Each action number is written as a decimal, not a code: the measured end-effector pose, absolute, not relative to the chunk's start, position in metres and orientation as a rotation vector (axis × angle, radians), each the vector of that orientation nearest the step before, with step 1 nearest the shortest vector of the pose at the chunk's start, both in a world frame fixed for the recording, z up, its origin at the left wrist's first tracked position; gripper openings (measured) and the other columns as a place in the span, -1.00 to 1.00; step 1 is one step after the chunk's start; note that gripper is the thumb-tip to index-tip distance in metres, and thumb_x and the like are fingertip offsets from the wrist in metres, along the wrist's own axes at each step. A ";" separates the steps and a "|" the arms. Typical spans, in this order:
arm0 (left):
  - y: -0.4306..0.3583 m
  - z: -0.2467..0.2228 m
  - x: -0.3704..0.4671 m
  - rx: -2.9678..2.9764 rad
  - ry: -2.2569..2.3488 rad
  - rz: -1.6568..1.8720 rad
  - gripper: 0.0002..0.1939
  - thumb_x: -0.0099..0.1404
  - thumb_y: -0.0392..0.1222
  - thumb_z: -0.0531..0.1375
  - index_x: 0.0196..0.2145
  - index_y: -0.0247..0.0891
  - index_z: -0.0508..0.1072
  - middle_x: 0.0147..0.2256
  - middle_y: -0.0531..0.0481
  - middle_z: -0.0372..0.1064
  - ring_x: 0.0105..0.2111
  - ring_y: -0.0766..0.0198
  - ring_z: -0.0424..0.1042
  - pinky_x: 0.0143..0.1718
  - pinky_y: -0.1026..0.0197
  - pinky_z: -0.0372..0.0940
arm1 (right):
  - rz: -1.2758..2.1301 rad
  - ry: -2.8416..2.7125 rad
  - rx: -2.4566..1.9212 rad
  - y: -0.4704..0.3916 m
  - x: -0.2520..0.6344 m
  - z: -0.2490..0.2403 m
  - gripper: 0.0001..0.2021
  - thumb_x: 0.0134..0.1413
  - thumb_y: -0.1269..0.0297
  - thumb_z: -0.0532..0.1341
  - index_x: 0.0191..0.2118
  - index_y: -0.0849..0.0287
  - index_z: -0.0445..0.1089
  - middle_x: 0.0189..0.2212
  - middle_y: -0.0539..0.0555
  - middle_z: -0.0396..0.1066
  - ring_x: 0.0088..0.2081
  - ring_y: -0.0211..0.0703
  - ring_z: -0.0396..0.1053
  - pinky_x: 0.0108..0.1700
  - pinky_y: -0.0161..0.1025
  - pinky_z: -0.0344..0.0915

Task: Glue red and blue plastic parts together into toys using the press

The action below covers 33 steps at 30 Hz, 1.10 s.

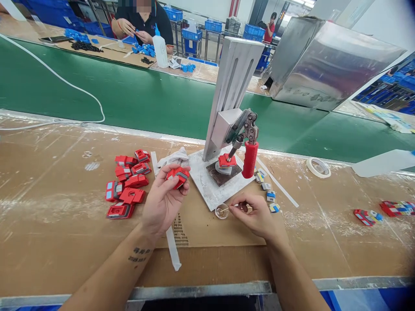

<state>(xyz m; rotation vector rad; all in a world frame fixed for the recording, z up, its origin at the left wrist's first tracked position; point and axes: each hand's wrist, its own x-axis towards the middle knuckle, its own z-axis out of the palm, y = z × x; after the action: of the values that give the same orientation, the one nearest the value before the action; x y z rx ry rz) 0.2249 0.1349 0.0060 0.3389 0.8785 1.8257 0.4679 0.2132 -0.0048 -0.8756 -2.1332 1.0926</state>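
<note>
My left hand (167, 194) is closed around a red and grey plastic toy part (177, 177), held up left of the press. Pinched in my right hand (254, 214) is a thin stick (228, 209), its tip at a small round clear dish (221, 211) on the cardboard. Under the toggle press with its red handle (249, 160), another red part (227, 161) sits on the fixture. Several similar red parts (131, 194) lie in a group to the left. Small grey, blue and yellow pieces (270, 196) form a row right of the press base (207, 190).
A white cloth (175, 156) lies beside the press base. Tape strips (173, 248) stick to the cardboard. A tape roll (318, 167) and assembled red pieces (397, 208) lie on the right. Beyond the green belt (136, 103), a co-worker (145, 26) handles blue parts near a white bottle (160, 49).
</note>
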 end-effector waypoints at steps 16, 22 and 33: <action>0.134 -0.005 0.235 0.652 1.026 1.825 -0.57 0.19 -0.11 0.45 -0.02 -0.06 0.43 -0.16 -0.02 0.55 -0.22 0.25 0.56 -0.21 0.25 0.43 | 1.201 -1.812 -0.882 0.212 0.478 0.001 -0.90 0.16 0.32 0.34 -0.36 0.13 0.43 -0.44 0.04 0.51 -0.46 -0.22 0.37 -0.45 -0.31 0.25; 0.130 0.001 0.240 0.915 1.226 1.727 -0.51 0.02 -0.27 0.52 -0.09 -0.18 0.51 -0.16 -0.08 0.58 -0.21 0.19 0.58 -0.12 0.18 0.49 | 1.339 -1.586 -0.813 0.212 0.485 -0.004 -0.88 0.14 0.30 0.41 -0.33 0.11 0.45 -0.41 0.03 0.49 -0.36 -0.20 0.45 -0.38 -0.30 0.36; 0.122 0.005 0.256 1.350 1.418 1.490 -0.61 0.01 -0.20 0.52 -0.16 -0.18 0.61 -0.22 -0.09 0.64 -0.24 0.04 0.61 -0.13 0.05 0.51 | 1.209 -1.339 -0.734 0.197 0.457 0.021 -0.71 0.07 0.08 0.44 -0.38 0.09 0.35 -0.46 0.03 0.44 -0.53 -0.26 0.32 -0.59 -0.31 0.18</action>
<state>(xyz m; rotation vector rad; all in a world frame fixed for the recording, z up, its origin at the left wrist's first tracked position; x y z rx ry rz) 0.2558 0.1225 0.0054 1.3500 1.4181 1.4898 0.4570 0.1969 0.0206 -0.7344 -1.3386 1.2085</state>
